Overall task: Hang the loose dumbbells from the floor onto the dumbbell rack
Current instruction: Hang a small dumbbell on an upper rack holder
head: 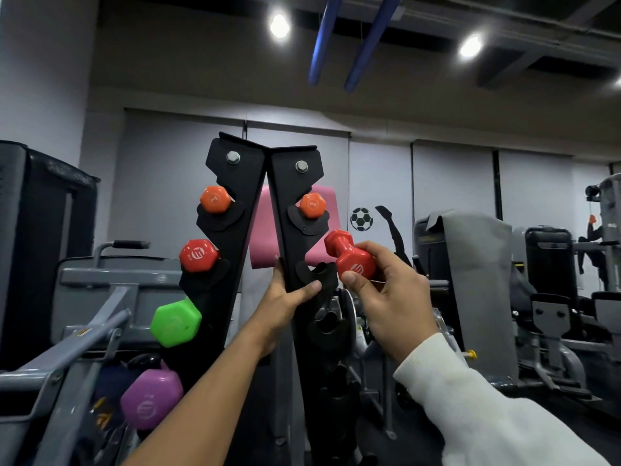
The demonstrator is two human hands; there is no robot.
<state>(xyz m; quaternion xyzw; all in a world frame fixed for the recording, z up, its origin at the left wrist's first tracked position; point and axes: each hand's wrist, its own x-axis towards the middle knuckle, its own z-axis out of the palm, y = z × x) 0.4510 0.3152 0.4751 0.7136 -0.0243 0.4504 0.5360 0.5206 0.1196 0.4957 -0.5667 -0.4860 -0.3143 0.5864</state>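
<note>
We steady the dumbbell rack (242, 210) with our left hand (285, 297); our right hand (386, 290), fingers curled round the red dumbbell (349, 255), must next lower it into the rack's empty cradle (317, 274).

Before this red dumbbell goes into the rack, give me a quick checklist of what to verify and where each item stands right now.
1. Right hand grips the red dumbbell: ok.
2. Left hand steadies the rack's right upright: ok.
3. Empty cradle beside the dumbbell is free: ok.
4. Dumbbell seated in the cradle: not ok, it is beside and above it.
5. Dumbbell level with the cradle: not ok, it is tilted.
6. Left thumb clear of the cradle: not ok, it lies just under it.
</note>
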